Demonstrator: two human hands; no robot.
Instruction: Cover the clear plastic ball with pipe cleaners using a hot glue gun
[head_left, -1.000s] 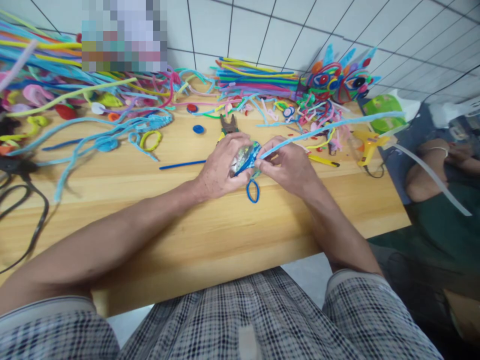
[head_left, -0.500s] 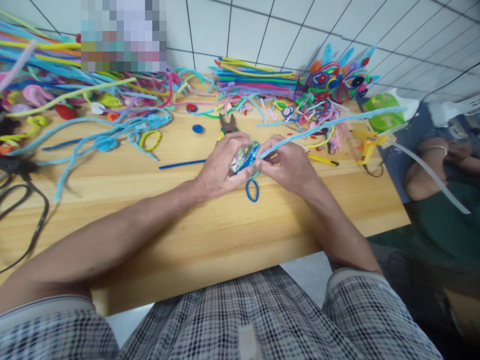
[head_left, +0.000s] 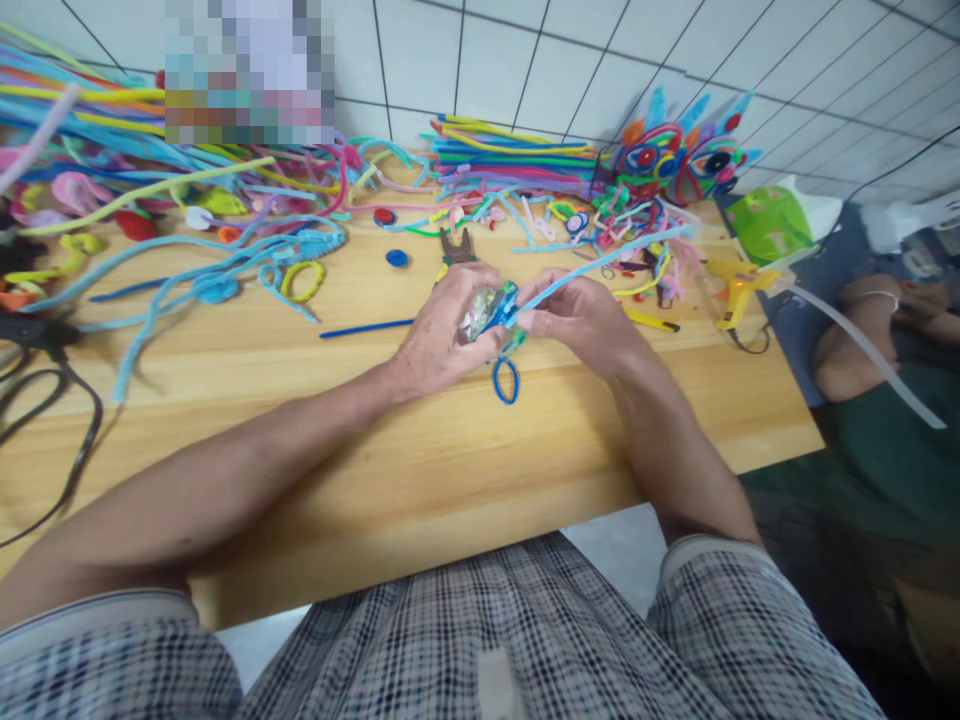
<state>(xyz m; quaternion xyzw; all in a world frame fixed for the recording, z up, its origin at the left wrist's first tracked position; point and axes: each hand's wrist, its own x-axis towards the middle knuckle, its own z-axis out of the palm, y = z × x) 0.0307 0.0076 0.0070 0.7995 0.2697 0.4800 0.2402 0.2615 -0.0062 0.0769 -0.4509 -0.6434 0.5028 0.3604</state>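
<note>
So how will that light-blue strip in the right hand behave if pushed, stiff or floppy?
Probably semi-stiff: the light-blue strip juts almost straight from the right hand with little sag. Likely to bend under a push and keep the curve, as the similar strips at left lie curved. Probably light, being so thin.

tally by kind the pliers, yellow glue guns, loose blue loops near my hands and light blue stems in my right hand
pliers: 1
yellow glue gun: 1
blue loop: 1
light blue stem in right hand: 1
total: 4
</note>
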